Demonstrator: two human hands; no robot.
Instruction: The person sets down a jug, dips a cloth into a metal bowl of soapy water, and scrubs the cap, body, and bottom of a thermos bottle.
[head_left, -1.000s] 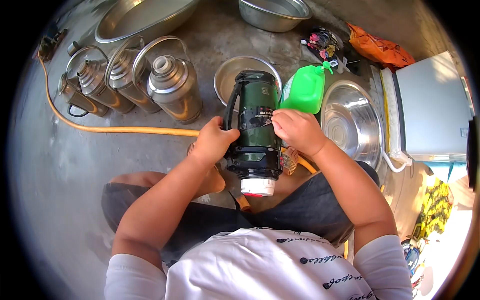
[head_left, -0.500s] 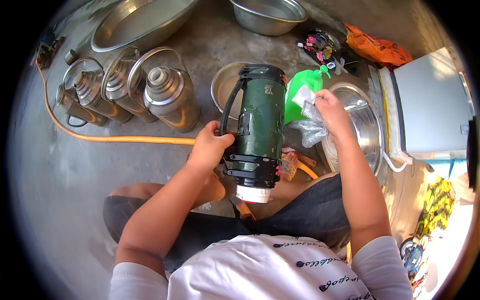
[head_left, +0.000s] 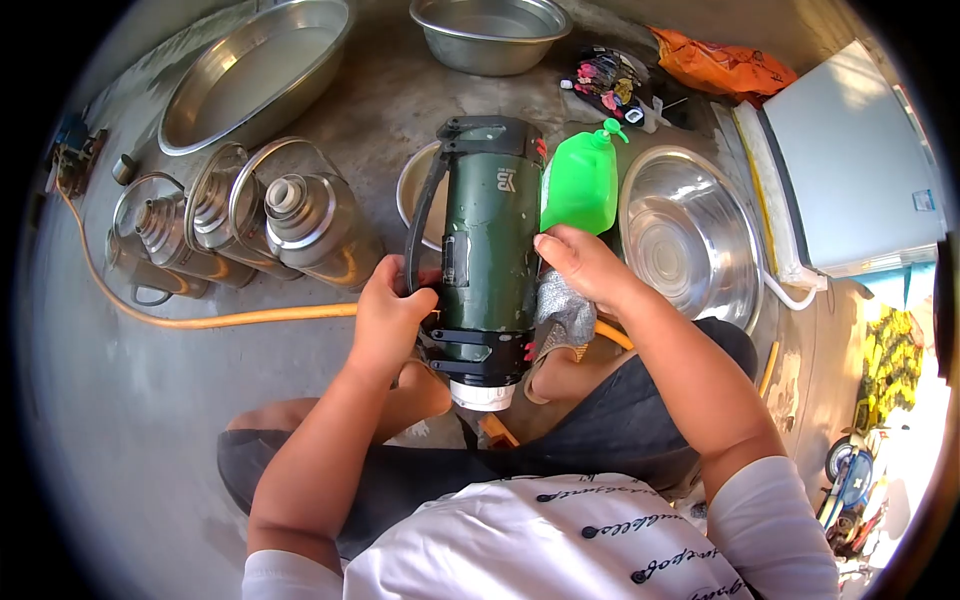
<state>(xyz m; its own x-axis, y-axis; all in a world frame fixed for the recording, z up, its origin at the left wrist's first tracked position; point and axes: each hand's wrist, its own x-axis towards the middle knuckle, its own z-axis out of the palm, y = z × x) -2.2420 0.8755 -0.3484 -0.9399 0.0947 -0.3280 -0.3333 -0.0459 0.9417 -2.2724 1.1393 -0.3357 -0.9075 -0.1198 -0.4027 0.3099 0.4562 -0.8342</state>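
The dark green flask [head_left: 487, 250] was found between the two hands, ahead of the person, its long axis running from twelve o'clock to six, with the white end [head_left: 482, 396] at six, toward the person. Neither hand was the nearer; both were in contact. The left hand [head_left: 388, 315], at eight o'clock, was clamped around the lower part of the black handle [head_left: 424, 220], its thumb toward the body. The right hand [head_left: 585, 268], at three, was closed on silvery mesh [head_left: 567, 308], its fingertips against the flask's side. A green jug [head_left: 585, 185] stood at two o'clock; its contents could not be determined. A shiny basin [head_left: 736, 215] lay farther out at three. Partly hidden at ten was a small basin [head_left: 410, 205]; beyond it, a large basin [head_left: 178, 120] appeared to hold greyish water. Another deep basin [head_left: 490, 58] stood at twelve, and metal vacuum flasks [head_left: 325, 235] at nine.
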